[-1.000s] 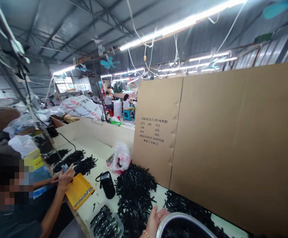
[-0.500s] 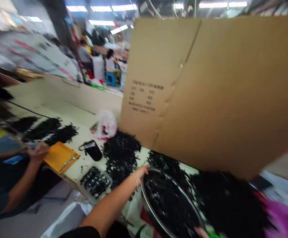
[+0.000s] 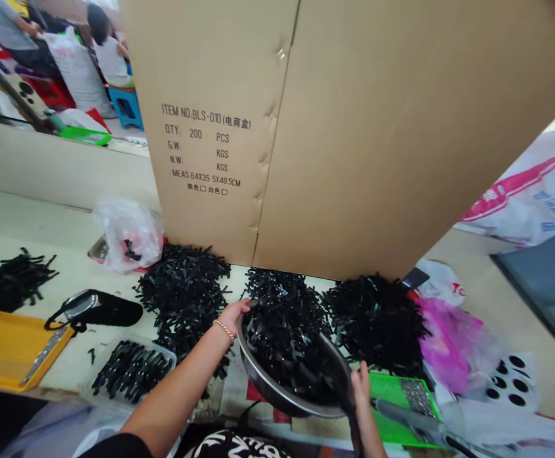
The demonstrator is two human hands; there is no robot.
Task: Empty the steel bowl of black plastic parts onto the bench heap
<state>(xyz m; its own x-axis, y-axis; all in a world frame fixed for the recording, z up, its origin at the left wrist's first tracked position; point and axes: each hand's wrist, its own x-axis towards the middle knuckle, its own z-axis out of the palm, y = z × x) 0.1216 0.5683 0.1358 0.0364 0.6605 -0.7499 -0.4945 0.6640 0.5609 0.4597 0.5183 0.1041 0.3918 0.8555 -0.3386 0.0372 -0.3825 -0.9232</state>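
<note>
Both hands gripped one round metal basin at the near edge of the table: the left hand was clamped on its far left rim, fingers curled over the lip, and the right hand was closed on its near right rim. The basin sat tilted and was heaped with small black plastic strips. Loose piles of the same black pieces lay on the table just beyond it, against a tall cardboard carton. Left of the basin, a clear plastic tub held more black pieces, and a yellow tray held one metal strip. A green tray lay just right of the basin.
</note>
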